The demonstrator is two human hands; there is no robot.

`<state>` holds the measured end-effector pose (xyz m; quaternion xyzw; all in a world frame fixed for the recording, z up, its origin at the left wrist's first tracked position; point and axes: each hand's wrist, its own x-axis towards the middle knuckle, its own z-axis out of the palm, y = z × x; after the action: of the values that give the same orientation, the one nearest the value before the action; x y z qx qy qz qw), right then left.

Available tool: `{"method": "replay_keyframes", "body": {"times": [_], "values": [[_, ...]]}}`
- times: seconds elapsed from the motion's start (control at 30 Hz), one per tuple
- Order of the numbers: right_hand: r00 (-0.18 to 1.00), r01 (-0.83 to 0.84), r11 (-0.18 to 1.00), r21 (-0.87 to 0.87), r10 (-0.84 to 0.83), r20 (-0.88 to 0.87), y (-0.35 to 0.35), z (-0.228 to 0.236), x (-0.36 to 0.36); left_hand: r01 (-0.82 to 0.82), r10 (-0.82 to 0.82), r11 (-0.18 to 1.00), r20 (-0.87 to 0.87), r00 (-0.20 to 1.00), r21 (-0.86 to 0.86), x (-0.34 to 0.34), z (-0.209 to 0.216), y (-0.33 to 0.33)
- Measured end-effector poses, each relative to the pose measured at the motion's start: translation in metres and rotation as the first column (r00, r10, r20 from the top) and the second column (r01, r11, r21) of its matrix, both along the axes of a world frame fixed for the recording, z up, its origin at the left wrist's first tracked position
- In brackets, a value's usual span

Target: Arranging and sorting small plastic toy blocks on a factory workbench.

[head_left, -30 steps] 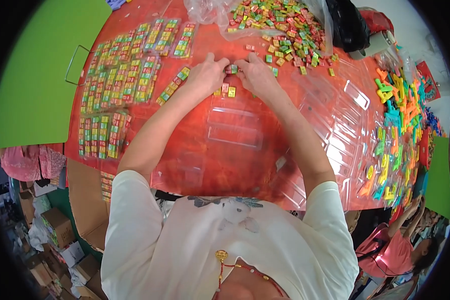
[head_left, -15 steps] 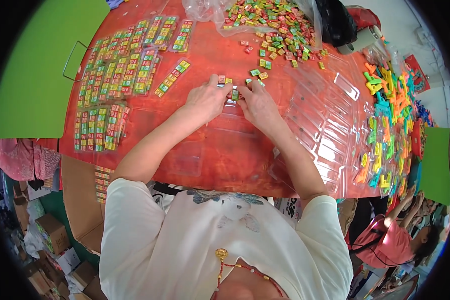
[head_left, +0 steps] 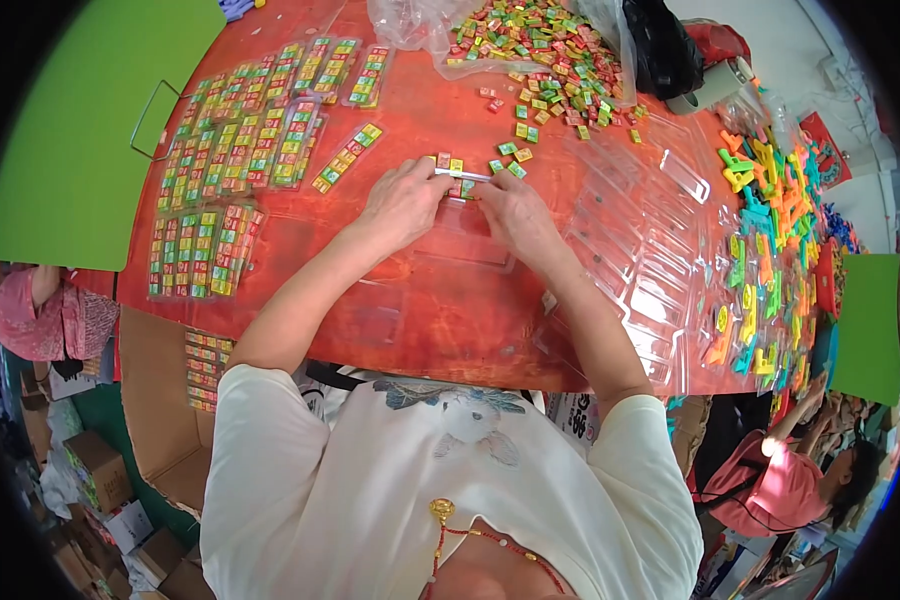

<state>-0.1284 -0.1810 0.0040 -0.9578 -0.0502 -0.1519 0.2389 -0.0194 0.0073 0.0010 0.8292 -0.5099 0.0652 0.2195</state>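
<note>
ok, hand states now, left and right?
Left hand: closed on clear narrow tray.
Right hand: closed on the same tray's other end.

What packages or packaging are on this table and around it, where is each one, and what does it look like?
Filled strip packs: far left of the table, clear sleeves in rows holding small multicoloured squares.
Single filled strip: just left of the left hand, narrow and clear.
Clear plastic bag: far edge, open, heaped with loose coloured squares.
Empty clear trays: right of the right hand, overlapping.
Cardboard boxes: floor, lower left, brown.
</note>
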Motion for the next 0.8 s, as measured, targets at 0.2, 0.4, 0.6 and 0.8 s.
{"method": "replay_keyframes", "body": {"times": [0.2,0.4,0.6,0.8], "values": [[0.980,0.186,0.969,0.163,-0.195,0.037,-0.029,0.004,-0.003,-0.042,0.042,0.999,-0.040,0.998,-0.022,0.003,0.007,0.003],[0.954,0.293,0.938,-0.184,-0.300,-0.011,-0.040,-0.003,0.008,0.174,-0.180,0.983,0.121,0.976,0.061,-0.013,0.005,-0.032],[0.938,0.335,0.885,-0.322,-0.347,0.021,-0.042,-0.015,0.011,0.100,-0.112,0.987,0.092,0.989,0.129,-0.017,-0.001,-0.023],[0.928,0.366,0.926,-0.094,-0.370,-0.033,-0.027,-0.005,0.009,0.018,-0.030,0.990,0.078,0.996,0.141,-0.019,0.000,-0.016]]}}
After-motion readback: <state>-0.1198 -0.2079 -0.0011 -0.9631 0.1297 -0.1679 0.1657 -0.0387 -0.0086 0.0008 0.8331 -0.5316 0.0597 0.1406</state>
